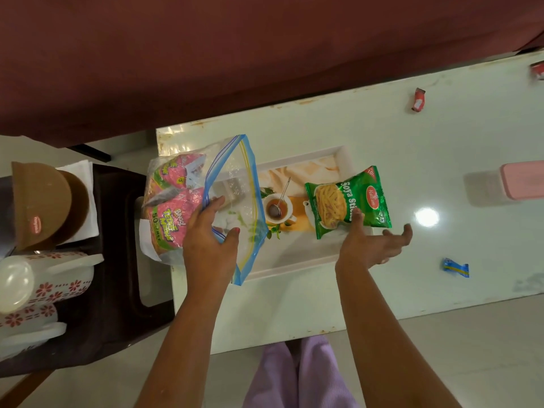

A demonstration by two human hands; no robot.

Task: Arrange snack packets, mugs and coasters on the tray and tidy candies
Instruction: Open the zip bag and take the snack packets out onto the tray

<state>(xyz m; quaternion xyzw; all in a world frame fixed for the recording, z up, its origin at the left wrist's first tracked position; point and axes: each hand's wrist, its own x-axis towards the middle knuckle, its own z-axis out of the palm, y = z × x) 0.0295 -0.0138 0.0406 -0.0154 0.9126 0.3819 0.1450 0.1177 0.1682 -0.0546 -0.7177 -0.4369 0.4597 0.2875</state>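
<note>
A white tray (297,267) with a printed tea picture lies on the pale table. A green Soya Sticks packet (347,201) rests on the tray's right end. My right hand (374,244) is just below it, palm up and fingers spread, the thumb tip touching the packet's edge. My left hand (210,235) grips the open mouth of a clear zip bag (235,184) that overlaps the tray's left end. Pink snack packets (169,219) are inside the bag. Loose candies lie on the table: a red one (418,100), another red one (537,70) and a blue one (455,267).
A dark stool (117,290) at the left carries white mugs with red flowers (59,278), brown coasters (50,201) and white napkins (78,169). A pink-lidded container (521,179) stands at the table's right. A maroon curtain (206,54) hangs beyond the table.
</note>
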